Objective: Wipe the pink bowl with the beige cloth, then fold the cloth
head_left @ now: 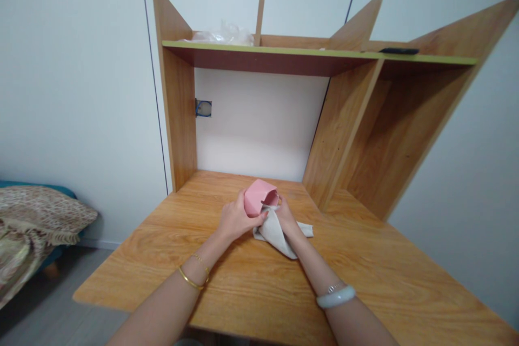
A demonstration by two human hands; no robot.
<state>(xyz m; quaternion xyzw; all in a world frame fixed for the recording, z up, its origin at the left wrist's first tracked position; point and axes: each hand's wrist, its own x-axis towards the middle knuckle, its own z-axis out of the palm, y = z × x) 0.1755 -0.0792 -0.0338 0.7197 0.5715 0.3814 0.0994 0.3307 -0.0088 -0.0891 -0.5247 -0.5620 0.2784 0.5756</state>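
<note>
One pink cup (258,198), tilted near the back edge of the wooden desk (365,275), is clasped by the left hand (236,220). The right hand (287,217) pinches one grey cloth (279,235) against the cup's mouth. Bare desktop lies open toward the front and both side edges.

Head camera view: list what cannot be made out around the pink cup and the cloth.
- Inside of the pink cup: its mouth faces away, with the grey cloth pushed in.
- Right hand fingertips: hidden behind cup and cloth.
- Dark flat object on the top shelf: too small to identify.
- Clear plastic there: contents unclear.
</note>
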